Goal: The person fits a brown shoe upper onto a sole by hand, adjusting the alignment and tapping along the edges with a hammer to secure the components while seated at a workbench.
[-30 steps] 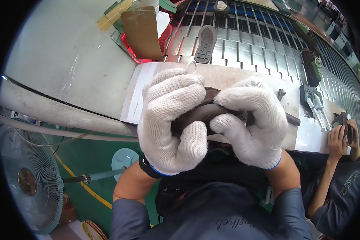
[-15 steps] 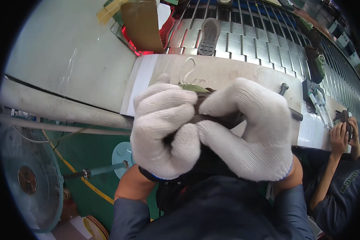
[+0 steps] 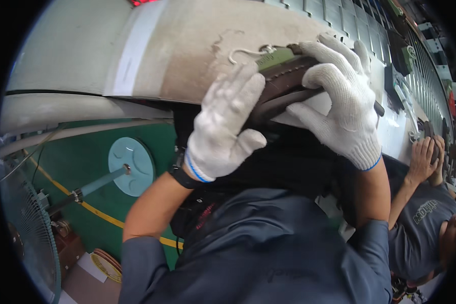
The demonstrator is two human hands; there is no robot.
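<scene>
Brown shoe (image 3: 283, 83) tilts over stained worktable (image 3: 192, 58) beside green floor (image 3: 86, 147), left hand (image 3: 225, 121) unclasped, right hand's (image 3: 347, 104) grip unclear.

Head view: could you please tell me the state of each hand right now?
Left hand: open, at the left end of the brown shoe.
Right hand: curled at that shoe; whether its grip is closed cannot be told.
</scene>
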